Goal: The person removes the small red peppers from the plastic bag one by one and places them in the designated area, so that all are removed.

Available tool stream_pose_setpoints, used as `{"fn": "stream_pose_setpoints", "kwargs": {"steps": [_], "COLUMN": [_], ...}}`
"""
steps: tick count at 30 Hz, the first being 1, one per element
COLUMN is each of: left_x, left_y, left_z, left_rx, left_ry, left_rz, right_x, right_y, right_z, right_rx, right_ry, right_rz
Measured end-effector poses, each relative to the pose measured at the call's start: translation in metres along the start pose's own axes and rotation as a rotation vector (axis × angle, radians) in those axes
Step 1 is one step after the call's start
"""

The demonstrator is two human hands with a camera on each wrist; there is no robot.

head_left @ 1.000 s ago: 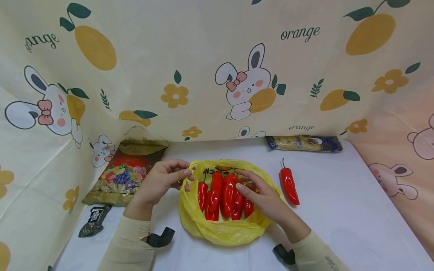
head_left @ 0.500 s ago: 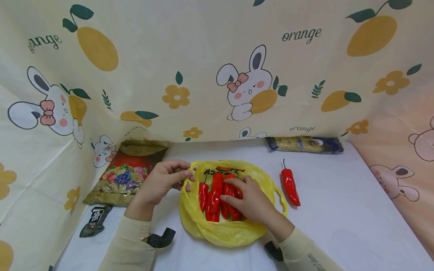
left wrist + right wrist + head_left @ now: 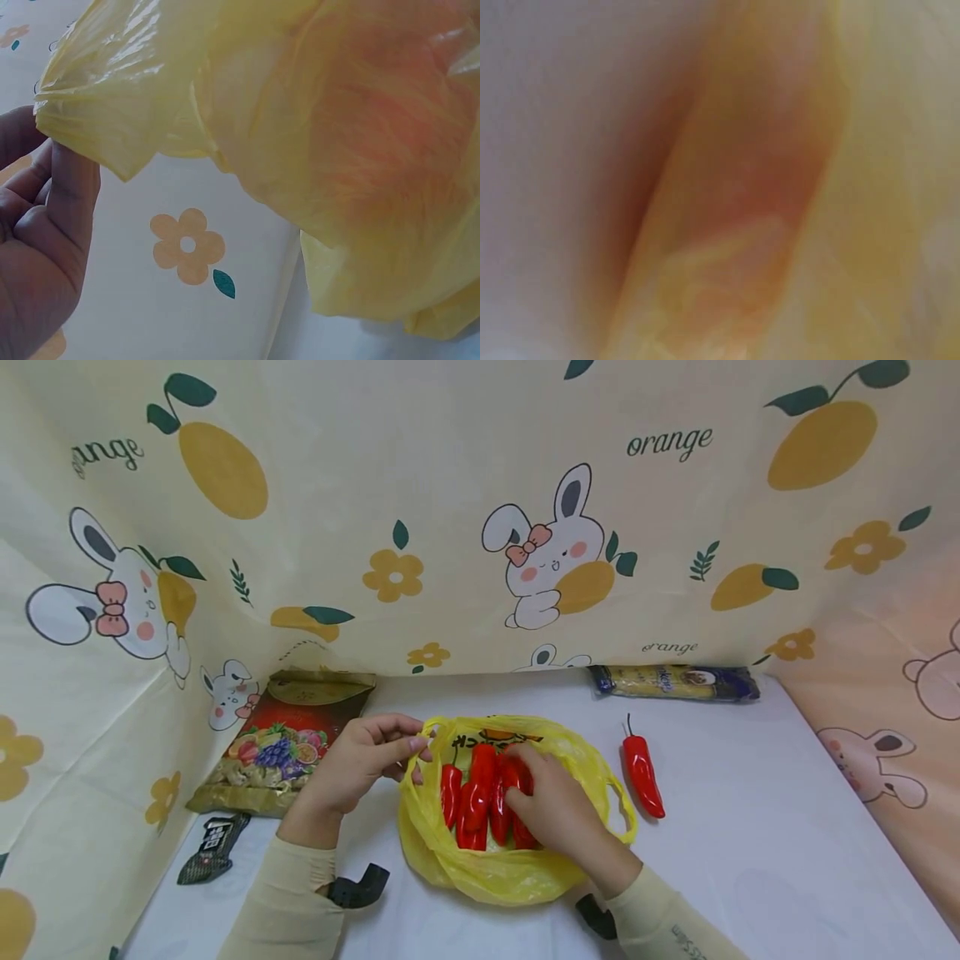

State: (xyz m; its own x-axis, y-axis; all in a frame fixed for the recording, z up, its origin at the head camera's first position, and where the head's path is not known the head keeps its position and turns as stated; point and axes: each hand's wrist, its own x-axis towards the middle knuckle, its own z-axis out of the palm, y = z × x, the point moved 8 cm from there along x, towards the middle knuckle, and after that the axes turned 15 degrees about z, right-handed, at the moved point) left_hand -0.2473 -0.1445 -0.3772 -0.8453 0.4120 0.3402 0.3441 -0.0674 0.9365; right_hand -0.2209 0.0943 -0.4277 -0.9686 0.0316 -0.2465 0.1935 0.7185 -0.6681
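A yellow plastic bag (image 3: pixel 487 881) stands with its mouth spread wide in the head view. Several glossy red chili peppers (image 3: pixel 474 806) lie inside it. My left hand (image 3: pixel 365 760) pinches the bag's left rim between thumb and fingers; the left wrist view also has this hand (image 3: pixel 45 232) on the yellow film (image 3: pixel 262 112). Reaching in from the right, my right hand (image 3: pixel 558 802) has its thumb and fingers curled around a red pepper (image 3: pixel 517 777), its fingertips partly hidden. Yellow film blurs most of the right wrist view.
One more red chili pepper (image 3: pixel 642 777) lies on the white table right of the bag. A long blue-and-yellow packet (image 3: pixel 675 682) lies along the back edge. At left are a red-and-gold pouch (image 3: pixel 277 743) with fruit printed on it and a small black packet (image 3: pixel 213 850).
My right hand has moved left and down into the bag from its right rim and now grips a pepper there. The bag's right handle has come into view. My left hand keeps its place.
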Motion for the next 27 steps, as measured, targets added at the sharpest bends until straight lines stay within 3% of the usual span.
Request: {"fn": "stream_pose_setpoints", "kwargs": {"steps": [8, 14, 18, 21, 27], "left_x": [0.0, 0.0, 0.0, -0.001, -0.001], "left_y": [0.0, 0.001, 0.002, 0.002, 0.001], "left_z": [-0.001, -0.001, -0.001, -0.002, -0.003], "left_rx": [0.007, 0.009, 0.021, 0.019, 0.02], "left_ry": [0.009, 0.009, 0.012, 0.013, 0.016], "left_rz": [0.001, -0.002, 0.0, -0.005, -0.009], "right_x": [-0.007, -0.013, -0.016, -0.018, -0.019], "right_y": [0.01, 0.02, 0.02, 0.022, 0.032], "right_z": [-0.014, -0.021, -0.026, -0.033, -0.054], "right_rx": [0.216, 0.295, 0.347, 0.386, 0.425], "right_ry": [-0.179, -0.292, -0.357, -0.368, -0.293], "right_rz": [-0.041, -0.028, -0.074, -0.096, -0.097]}}
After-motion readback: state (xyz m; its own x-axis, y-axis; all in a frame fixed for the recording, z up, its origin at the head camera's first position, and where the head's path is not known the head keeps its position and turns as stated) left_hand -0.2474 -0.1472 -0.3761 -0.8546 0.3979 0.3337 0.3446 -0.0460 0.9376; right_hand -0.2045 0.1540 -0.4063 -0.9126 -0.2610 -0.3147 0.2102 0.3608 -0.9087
